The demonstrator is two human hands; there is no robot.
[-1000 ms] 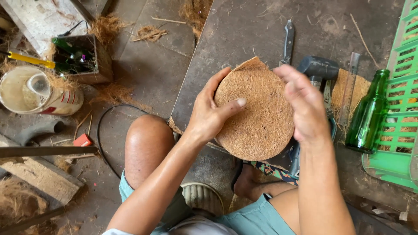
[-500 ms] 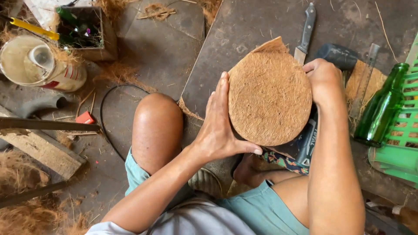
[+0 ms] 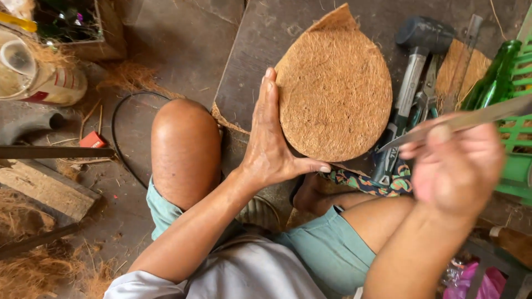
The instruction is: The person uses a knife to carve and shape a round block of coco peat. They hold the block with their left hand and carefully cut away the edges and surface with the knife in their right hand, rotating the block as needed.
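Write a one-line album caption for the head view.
Left hand steadies a round coir disc while right hand raises a knife.

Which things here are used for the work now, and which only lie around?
In use:
- left hand holding the round coir mat
- right hand holding a thin metal blade

Lying about:
- black mallet
- pliers
- green glass bottle
- green crate
- tin can
- black cable
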